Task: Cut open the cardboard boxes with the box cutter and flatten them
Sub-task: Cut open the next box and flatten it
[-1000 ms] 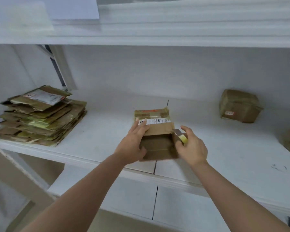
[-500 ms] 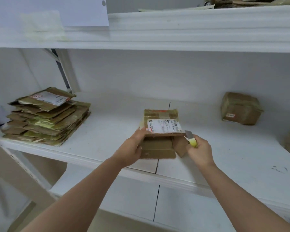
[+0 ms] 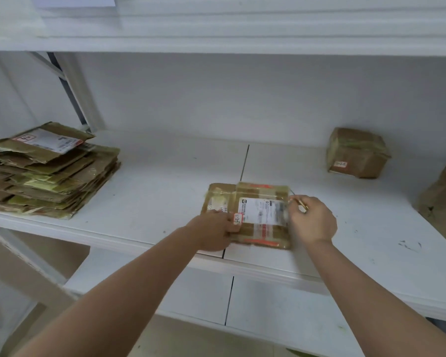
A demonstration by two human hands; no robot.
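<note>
Flanking the middle of the white shelf [image 3: 150, 191] are a stack of flattened cardboard [image 3: 49, 171] at left and a still-taped box [image 3: 357, 153] at upper right. Centre frame, the flattened box [image 3: 258, 215] lies label-up, near the front edge. The left hand [image 3: 214, 233] pinches its left edge; the right hand [image 3: 313, 222], curled round the box cutter [image 3: 298, 202], rests on its right side.

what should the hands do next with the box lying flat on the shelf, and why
Probably carry the flattened box over to the stack of flattened boxes on the left. It already lies flat on the shelf, the left hand grips its edge, and the right hand holds the box cutter.
</note>
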